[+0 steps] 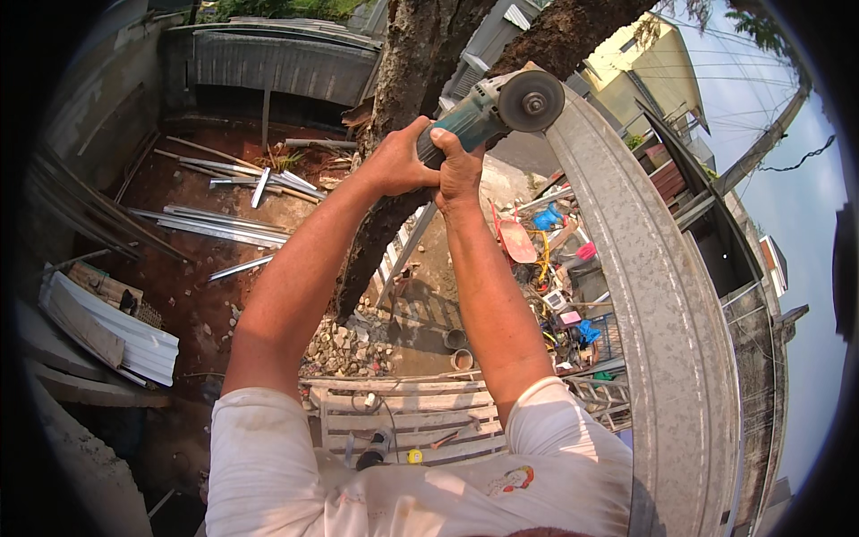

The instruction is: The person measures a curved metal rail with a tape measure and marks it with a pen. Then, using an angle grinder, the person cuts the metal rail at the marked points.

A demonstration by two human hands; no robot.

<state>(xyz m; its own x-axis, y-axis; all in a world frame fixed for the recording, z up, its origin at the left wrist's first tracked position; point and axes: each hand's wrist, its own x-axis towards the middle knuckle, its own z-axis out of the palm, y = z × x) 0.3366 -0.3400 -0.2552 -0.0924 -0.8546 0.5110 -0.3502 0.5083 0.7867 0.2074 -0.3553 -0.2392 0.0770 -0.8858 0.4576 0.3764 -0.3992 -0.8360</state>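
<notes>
Both arms stretch up and away, and my hands are together on a green angle grinder [472, 116]. My left hand [400, 163] wraps the rear of its body. My right hand [460, 168] closes round it just beside, with the thumb along the casing. The grinder's dark round disc [531, 101] faces me, at the far end of a long grey metal channel [658, 295]. Whether the disc touches the channel, I cannot tell. This channel runs down along my right side. Behind the hands stands a thick tree trunk [413, 76].
Below me lies a wooden slat platform [412, 421] with a yellow tape measure [414, 456] and a hammer [455, 433]. Rubble [353, 347], buckets [455, 340] and a red wheelbarrow [517, 242] are on the ground. Metal profiles [215, 225] lie at left. A tree limb [573, 36] leans right.
</notes>
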